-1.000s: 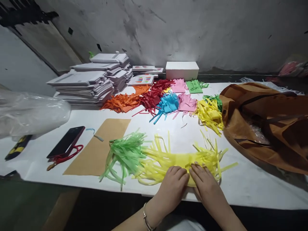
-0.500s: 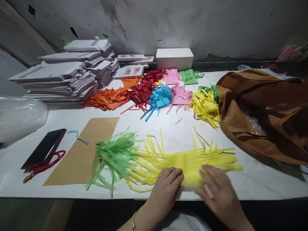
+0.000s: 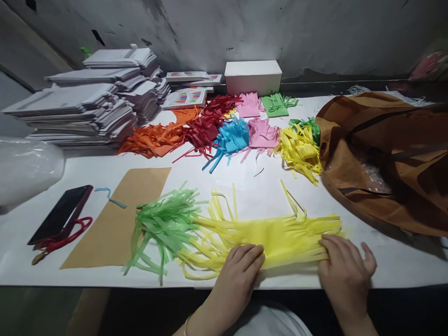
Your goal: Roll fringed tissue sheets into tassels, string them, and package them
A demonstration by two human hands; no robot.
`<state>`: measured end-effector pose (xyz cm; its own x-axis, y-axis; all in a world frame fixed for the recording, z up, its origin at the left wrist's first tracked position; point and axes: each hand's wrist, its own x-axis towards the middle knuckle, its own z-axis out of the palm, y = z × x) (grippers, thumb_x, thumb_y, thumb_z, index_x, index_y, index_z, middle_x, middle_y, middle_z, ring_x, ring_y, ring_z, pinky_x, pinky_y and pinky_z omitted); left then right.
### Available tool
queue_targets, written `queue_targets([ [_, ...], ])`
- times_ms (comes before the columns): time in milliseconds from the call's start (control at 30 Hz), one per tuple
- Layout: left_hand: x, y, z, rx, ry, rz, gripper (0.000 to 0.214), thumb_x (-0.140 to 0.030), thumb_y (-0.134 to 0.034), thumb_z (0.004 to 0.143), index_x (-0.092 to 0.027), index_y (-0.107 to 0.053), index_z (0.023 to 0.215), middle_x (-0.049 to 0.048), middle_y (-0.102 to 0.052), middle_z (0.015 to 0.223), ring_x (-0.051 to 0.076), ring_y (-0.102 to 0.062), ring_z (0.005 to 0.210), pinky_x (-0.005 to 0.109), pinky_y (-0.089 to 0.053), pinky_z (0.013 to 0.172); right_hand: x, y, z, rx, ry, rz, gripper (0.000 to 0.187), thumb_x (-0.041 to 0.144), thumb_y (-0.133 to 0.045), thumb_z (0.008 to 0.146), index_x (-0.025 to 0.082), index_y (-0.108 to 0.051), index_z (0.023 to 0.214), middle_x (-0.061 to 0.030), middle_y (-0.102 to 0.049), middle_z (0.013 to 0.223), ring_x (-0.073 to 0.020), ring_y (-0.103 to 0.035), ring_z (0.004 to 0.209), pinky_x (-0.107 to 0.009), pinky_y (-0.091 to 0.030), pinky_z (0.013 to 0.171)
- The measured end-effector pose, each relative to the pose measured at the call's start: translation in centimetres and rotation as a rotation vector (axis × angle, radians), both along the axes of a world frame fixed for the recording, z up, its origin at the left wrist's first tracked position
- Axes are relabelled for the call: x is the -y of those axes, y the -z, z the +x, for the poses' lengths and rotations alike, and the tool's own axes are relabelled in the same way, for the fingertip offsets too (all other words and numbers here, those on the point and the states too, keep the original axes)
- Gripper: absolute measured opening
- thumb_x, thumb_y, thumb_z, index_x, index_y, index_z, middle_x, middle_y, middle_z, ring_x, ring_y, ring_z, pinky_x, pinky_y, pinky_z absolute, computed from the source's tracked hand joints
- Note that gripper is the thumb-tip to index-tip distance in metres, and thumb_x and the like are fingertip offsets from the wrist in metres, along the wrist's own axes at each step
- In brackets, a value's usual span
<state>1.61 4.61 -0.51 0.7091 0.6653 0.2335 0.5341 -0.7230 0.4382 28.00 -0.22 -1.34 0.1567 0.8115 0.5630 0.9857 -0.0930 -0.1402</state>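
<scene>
A yellow fringed paper sheet (image 3: 280, 235) lies flat at the near edge of the white table (image 3: 385, 261), its strips fanning out left and right. My left hand (image 3: 238, 268) presses fingers-down on the sheet just left of its middle. Further right, my right hand (image 3: 346, 268) lies flat with spread fingers on the right-hand strips. A green fringed paper bundle (image 3: 164, 226) overlaps the yellow sheet's left end.
A brown paper sheet (image 3: 119, 219), a dark phone (image 3: 61, 212) with a red cord and a clear plastic bag (image 3: 24, 170) lie left. Stacks of white booklets (image 3: 84, 112), a white box (image 3: 252, 76) and several coloured fringe piles (image 3: 227, 137) sit behind. A brown bag (image 3: 385, 154) fills the right.
My right hand has slid rightward along the yellow sheet to its right-hand strips, smoothing them out straight. My left hand has stayed pressing near the middle. The view has tilted down slightly.
</scene>
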Motion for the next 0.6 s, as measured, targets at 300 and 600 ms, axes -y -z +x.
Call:
queue_targets([
  [300,0.1,-0.1,0.0,0.007,-0.019,0.009,0.032,-0.015,-0.044,0.100,-0.015,-0.062,0.126,0.0111,-0.069,0.128,0.027,-0.060,0.113,0.049,-0.053,0.096,2.6,-2.2,7.5,-0.018,0.317,0.075,0.040,0.026,-0.046,0.088,0.018,-0.065,0.122,-0.0204,-0.064,0.129,-0.0399,-0.061,0.114,-0.058,-0.048,0.089],
  [600,0.1,-1.1,0.2,0.013,-0.043,-0.033,0.033,-0.008,-0.047,0.093,-0.016,-0.062,0.121,0.0091,-0.070,0.123,0.026,-0.061,0.109,0.047,-0.050,0.095,-1.6,-1.7,-5.6,-0.194,-0.748,-0.182,0.025,0.005,-0.045,0.096,0.016,-0.063,0.109,-0.0057,-0.072,0.102,-0.0198,-0.063,0.104,-0.041,-0.040,0.107],
])
